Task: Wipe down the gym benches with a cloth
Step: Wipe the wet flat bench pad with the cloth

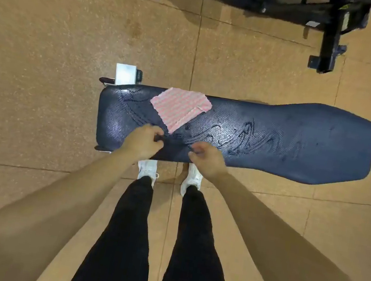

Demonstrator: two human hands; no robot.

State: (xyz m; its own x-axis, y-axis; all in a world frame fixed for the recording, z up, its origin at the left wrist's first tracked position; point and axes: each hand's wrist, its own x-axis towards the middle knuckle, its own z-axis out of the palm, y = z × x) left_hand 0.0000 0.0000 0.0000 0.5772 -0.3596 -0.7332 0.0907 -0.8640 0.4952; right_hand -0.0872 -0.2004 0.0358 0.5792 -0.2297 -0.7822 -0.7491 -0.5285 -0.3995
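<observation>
The cloth (pixel 180 108), pink and white striped, lies flat on the bench (pixel 302 134), toward its left end and against the far edge, with one corner pointing down at the near side. No hand touches it. The bench has a dark blue textured pad that runs left to right across the view, narrow on the left and wider on the right. Wet streaks (pixel 241 137) curl along the middle of the pad and shine under the light.

Just behind the bench's left end a white block (pixel 125 75) sits on the floor (pixel 48 45), touching a small dark part beside it. The floor is brown speckled matting laid in large tiles. Well apart from the bench, at the top of the view, stands the black frame (pixel 330 29) of another gym machine, one foot reaching down toward the bench's right end. Nothing lies between the hands and the cloth.

The person stands at the near side of the bench in black trousers, with white shoes (pixel 147 169) touching its edge. Both arms reach straight forward and down. The left hand (pixel 144 142) and right hand (pixel 208 159) hover over the near edge of the pad, just below the cloth's corner and near each other. Both have their fingers curled inward toward each other; whether they pinch anything cannot be told, as the patch between them is dark.
</observation>
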